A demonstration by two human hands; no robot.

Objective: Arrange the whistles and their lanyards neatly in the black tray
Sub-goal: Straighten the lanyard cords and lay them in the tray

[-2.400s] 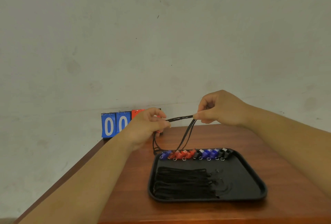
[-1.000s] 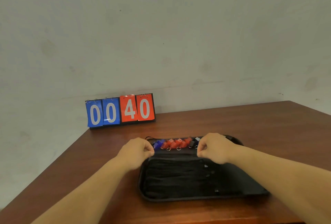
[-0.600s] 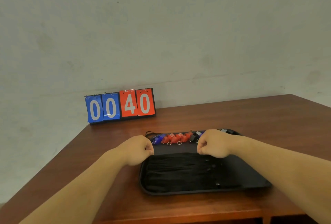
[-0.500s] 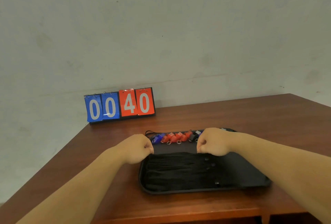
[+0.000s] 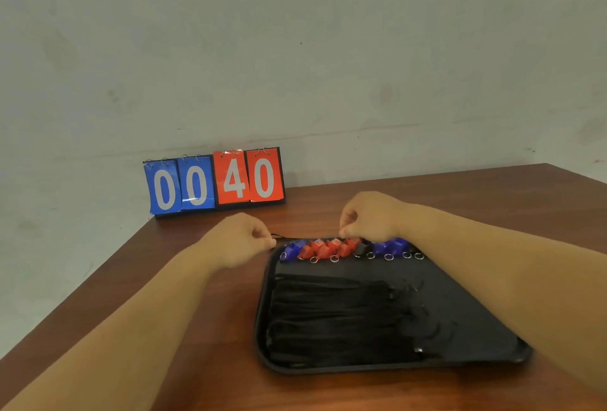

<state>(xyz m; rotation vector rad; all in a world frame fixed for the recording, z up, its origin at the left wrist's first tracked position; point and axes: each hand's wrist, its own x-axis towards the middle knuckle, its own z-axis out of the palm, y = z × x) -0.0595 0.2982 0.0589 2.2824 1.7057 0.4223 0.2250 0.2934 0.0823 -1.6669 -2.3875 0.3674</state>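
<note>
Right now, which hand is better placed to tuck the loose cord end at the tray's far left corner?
Left. The left hand pinches the cord beside that corner of the tray; the right hand is over the red whistles.

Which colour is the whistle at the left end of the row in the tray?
Blue. The whistle shows in the head view, the only one, beside the red ones.

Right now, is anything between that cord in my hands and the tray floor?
Yes. The cord, pinched by the left hand and right hand, hangs over the whistles along the tray far edge.
</note>
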